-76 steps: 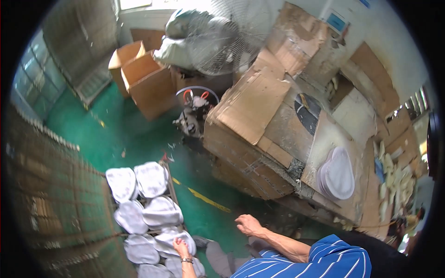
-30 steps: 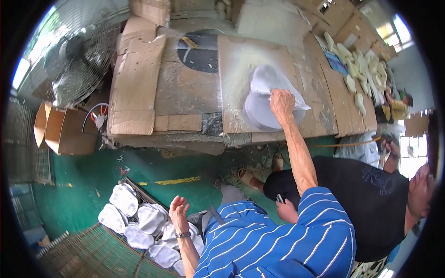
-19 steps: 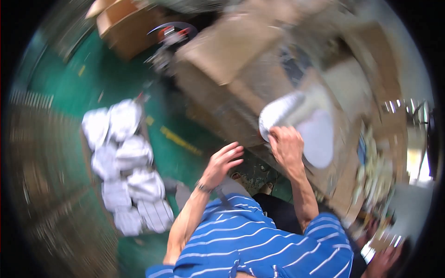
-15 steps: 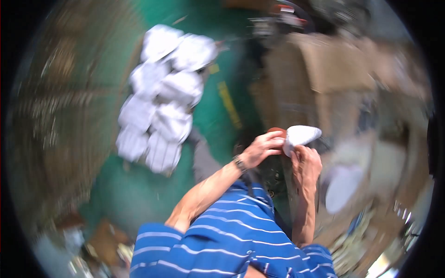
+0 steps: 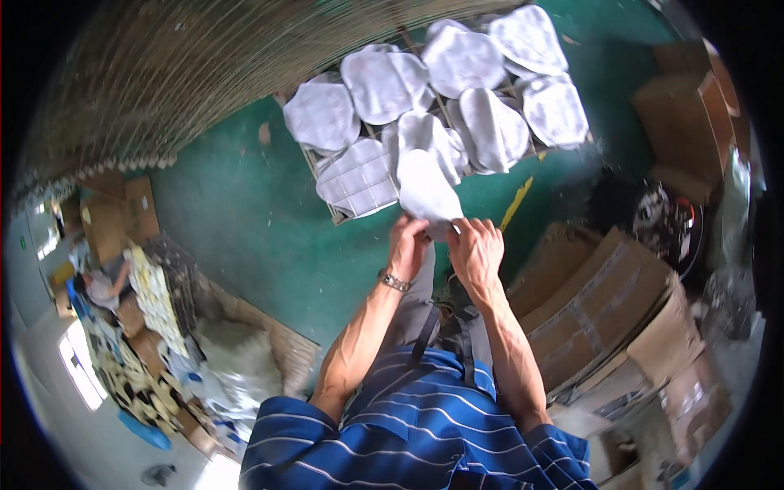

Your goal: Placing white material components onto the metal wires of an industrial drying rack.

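In front of my body, both hands grip the near edge of a white, rounded cloth-like piece [image 5: 426,186]. My left hand [image 5: 408,243], with a watch on the wrist, pinches its left side. The right side is held between the curled fingers of my right hand [image 5: 477,251]. The far end of the piece overlaps other white pieces [image 5: 384,82] of similar rounded shape. Those lie in two rows on a wire rack [image 5: 309,162] low over the green floor. Grid lines cross the nearest left one.
Cardboard boxes [image 5: 604,314] stand close on my right, with another carton [image 5: 682,122] farther off. A large wire mesh [image 5: 237,61] fills the far left. At left, a person [image 5: 104,287] is beside piled materials [image 5: 155,306]. A yellow line [image 5: 517,204] marks the floor.
My view and body have turned left, from the boxes to the rack. Both hands have brought the white piece to the rack's near edge. The reddish-brown part under my left fingers no longer shows.
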Tool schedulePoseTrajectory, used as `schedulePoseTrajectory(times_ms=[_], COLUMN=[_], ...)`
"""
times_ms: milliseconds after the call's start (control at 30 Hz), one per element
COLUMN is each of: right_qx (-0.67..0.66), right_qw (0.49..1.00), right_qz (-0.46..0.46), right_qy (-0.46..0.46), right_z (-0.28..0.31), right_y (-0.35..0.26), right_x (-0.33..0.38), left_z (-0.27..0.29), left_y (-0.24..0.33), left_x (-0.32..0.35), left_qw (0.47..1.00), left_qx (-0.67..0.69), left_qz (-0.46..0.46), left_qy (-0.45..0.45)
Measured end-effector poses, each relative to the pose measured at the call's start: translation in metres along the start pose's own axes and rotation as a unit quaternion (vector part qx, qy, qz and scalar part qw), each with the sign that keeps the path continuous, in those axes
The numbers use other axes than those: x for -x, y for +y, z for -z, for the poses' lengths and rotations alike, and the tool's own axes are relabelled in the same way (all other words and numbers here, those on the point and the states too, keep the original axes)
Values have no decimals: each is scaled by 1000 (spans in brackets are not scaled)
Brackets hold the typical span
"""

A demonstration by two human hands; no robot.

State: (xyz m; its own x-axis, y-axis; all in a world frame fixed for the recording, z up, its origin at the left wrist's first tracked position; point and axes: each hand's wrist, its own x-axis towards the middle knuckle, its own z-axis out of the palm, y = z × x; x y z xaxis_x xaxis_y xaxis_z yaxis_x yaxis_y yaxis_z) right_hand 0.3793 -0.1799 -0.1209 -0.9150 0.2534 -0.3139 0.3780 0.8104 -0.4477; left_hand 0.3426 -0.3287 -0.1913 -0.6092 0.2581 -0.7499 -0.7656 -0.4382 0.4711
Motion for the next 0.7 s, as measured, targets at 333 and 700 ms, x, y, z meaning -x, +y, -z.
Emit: schedulePoseTrajectory(times_ms=[333, 700], right_qx=[11, -44], right_qw=[979, 969], right_qz=[197, 155], right_qy=[-49, -189], right_z=[-178, -391], right_y=[-122, -8], right_x=[-148, -132], left_z=[165, 408], left_y=[71, -124], left_x=[-113, -282], left_qw=[936, 854], left_qx=[249, 278], left_qz=[-236, -105], left_qy=[79, 426])
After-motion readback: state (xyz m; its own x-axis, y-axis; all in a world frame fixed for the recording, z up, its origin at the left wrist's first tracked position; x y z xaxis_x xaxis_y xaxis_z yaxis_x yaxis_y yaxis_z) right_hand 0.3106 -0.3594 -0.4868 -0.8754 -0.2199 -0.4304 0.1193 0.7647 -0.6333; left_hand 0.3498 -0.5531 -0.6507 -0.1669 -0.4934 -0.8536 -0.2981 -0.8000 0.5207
